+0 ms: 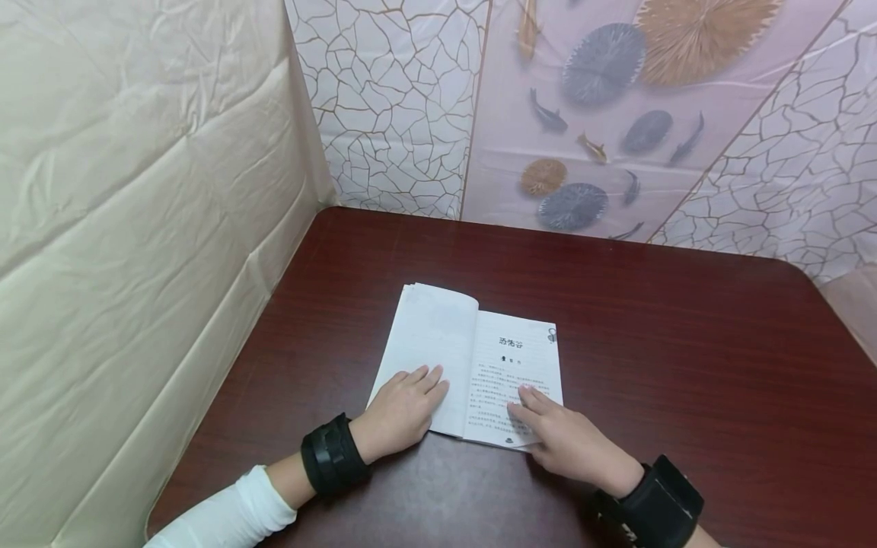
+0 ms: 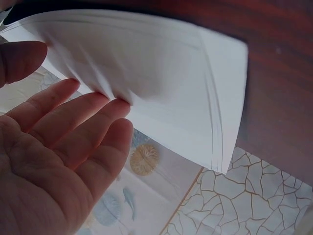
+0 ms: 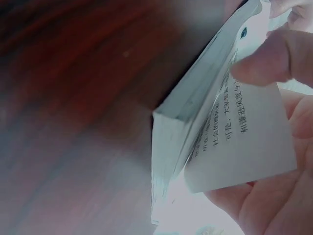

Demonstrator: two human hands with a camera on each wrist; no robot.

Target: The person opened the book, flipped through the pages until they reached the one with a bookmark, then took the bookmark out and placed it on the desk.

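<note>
An open book [image 1: 428,331] lies on the dark red-brown table, its left page blank and its right page [image 1: 493,396] printed with a heading and lines of Chinese text. My left hand [image 1: 404,411] rests on the lower part of the left page. In the left wrist view its nearly straight fingers [image 2: 93,110] press the paper, which creases under the tips. At the lower right corner is my right hand [image 1: 572,445]. Its thumb [image 3: 264,61] is under a lifted leaf [image 3: 244,156], with the fingers on the leaf's other face, so the corner is pinched.
The table [image 1: 685,365] extends to both sides of the book and behind it. Cream cloth [image 1: 157,213] hangs along the left side, and a patterned cloth [image 1: 397,99] covers the back. Black bands [image 1: 336,454] wrap both wrists.
</note>
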